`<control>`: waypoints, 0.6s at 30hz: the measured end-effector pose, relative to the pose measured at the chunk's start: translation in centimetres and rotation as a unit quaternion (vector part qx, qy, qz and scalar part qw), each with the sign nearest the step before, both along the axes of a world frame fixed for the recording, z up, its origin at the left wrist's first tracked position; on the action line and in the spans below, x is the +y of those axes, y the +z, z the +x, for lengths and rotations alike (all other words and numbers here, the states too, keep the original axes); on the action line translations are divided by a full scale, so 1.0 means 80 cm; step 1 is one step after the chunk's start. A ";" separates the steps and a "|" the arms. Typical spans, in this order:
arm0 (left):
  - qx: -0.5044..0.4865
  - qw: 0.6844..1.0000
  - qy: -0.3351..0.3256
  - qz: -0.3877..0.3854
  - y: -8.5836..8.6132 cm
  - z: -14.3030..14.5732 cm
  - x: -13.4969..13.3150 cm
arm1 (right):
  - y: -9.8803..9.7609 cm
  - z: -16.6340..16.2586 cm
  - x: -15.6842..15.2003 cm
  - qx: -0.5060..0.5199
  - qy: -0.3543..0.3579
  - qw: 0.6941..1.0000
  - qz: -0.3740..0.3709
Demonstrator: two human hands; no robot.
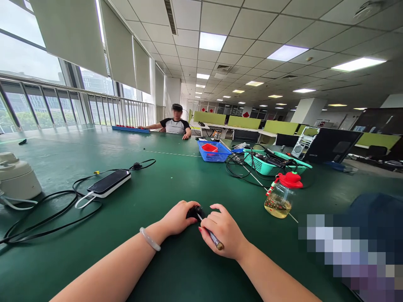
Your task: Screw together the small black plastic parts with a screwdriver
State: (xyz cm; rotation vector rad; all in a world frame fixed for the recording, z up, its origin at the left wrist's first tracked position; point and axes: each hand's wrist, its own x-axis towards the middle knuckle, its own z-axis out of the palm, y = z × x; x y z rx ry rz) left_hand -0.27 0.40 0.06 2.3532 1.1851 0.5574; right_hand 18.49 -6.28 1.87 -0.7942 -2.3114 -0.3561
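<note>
I had my left hand [180,219] pinching a small black part [192,212] over the green tabletop [157,188], right hand [226,233] gripping a screwdriver-like tool [215,240], so bracing the part seemed key.

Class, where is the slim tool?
In the head view, below and right of centre, the tool is in the right grip, tip at the black object in the left grip.

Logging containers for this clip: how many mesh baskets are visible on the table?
2: a blue basket and, to its right, a teal basket holding black cables.
</note>
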 end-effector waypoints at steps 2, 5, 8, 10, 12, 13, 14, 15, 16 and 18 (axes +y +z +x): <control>-0.002 1.000 -0.004 0.004 0.000 0.000 0.000 | 0.000 0.001 0.000 0.013 0.001 1.000 0.000; -0.002 1.000 -0.013 0.008 0.000 0.001 0.001 | -0.001 0.004 0.001 0.043 0.006 0.999 -0.022; -0.001 1.000 -0.012 0.002 0.000 0.001 0.002 | -0.003 0.007 0.004 0.101 0.009 0.992 -0.076; -0.001 1.000 -0.011 -0.003 0.000 0.001 0.002 | -0.005 0.010 0.007 0.156 0.008 0.981 -0.114; -0.003 1.000 -0.010 -0.005 0.000 0.001 0.002 | -0.007 0.013 0.010 0.215 -0.009 0.965 -0.149; -0.005 1.000 -0.011 -0.006 -0.001 0.000 0.002 | -0.009 0.015 0.012 0.243 -0.022 0.955 -0.169; -0.006 1.000 -0.010 -0.008 -0.001 0.000 0.002 | -0.010 0.017 0.014 0.269 -0.035 0.943 -0.191; -0.007 1.000 -0.010 -0.009 -0.001 -0.001 0.002 | -0.012 0.019 0.016 0.291 -0.045 0.931 -0.216; -0.007 1.000 -0.009 -0.011 0.000 -0.001 0.002 | -0.013 0.020 0.018 0.313 -0.052 0.917 -0.242; -0.004 1.000 -0.008 -0.014 0.001 -0.001 0.001 | -0.017 0.023 0.022 0.360 -0.053 0.886 -0.287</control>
